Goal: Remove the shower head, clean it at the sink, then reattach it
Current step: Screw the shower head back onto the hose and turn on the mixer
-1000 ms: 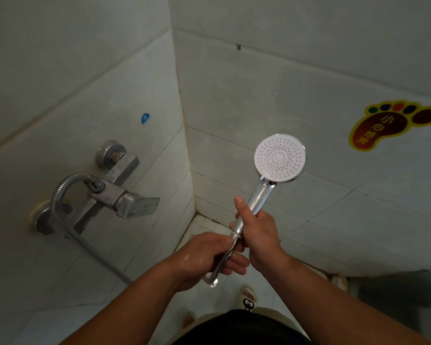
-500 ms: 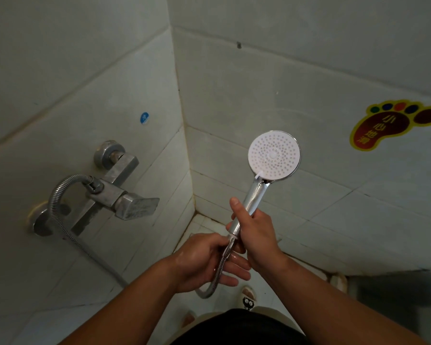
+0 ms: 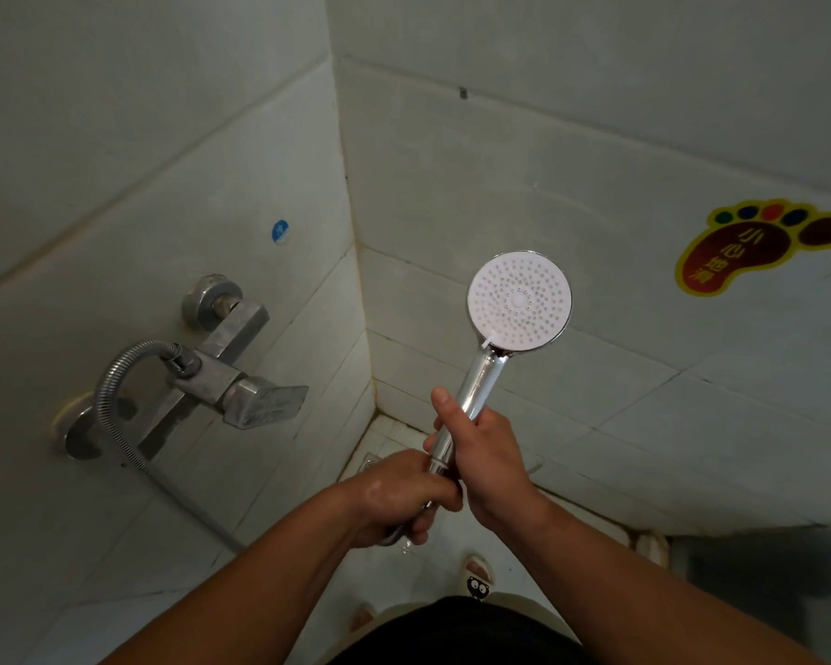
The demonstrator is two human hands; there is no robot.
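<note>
Shower head (image 3: pixel 519 302) is off any wall holder and held up in the shower corner, in front of the right-hand tiled wall (image 3: pixel 620 160), well right of the tap (image 3: pixel 233 376). Right hand (image 3: pixel 488 460) is clamped round the lower part of the chrome handle (image 3: pixel 476 391), thumb lying up along it. Left hand (image 3: pixel 406 496) is closed round the joint where the hose (image 3: pixel 116 424) meets the bottom of the handle; the two hands touch there. The hose runs from the tap outlet, loops down along the left wall and comes back up into the left hand, only a short bit showing under the fingers. Progress: cannot tell if this is the unscrewing or the screwing back on. The grip fits either, and nothing shows whether the head has been washed, though the left hand looks wet. No sink in view. So at best the head is off its holder and the hose joint is being worked; if it is the start, the sink wash and the refit are all left to do. Orientation: the long axis runs from the joint up and slightly right to the round face, close to upright in the picture. The white nozzle face points back toward the camera, handle end down.
</note>
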